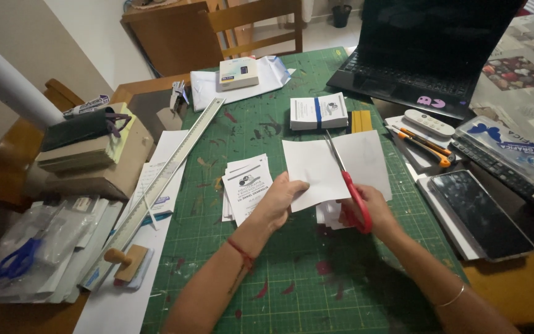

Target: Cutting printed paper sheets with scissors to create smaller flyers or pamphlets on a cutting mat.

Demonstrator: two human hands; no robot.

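My left hand (pixel 279 199) pinches the left edge of a white sheet of paper (pixel 316 170) held above a green cutting mat (pixel 292 272). My right hand (pixel 369 207) grips red-handled scissors (pixel 348 185), whose blades run up through the middle of the sheet. A stack of printed cards (pixel 246 182) lies just left of my left hand. More cut white pieces (pixel 329 215) lie under the sheet. A red thread is tied round my left wrist, and a thin bangle sits on my right.
A long metal ruler (pixel 168 179) lies along the mat's left edge, with a wooden stamp (pixel 125 260) near it. A banded card bundle (pixel 317 111) lies ahead. A laptop (pixel 428 55), remote (pixel 429 122), orange utility knife (pixel 424 145) and phone (pixel 480 213) sit to the right.
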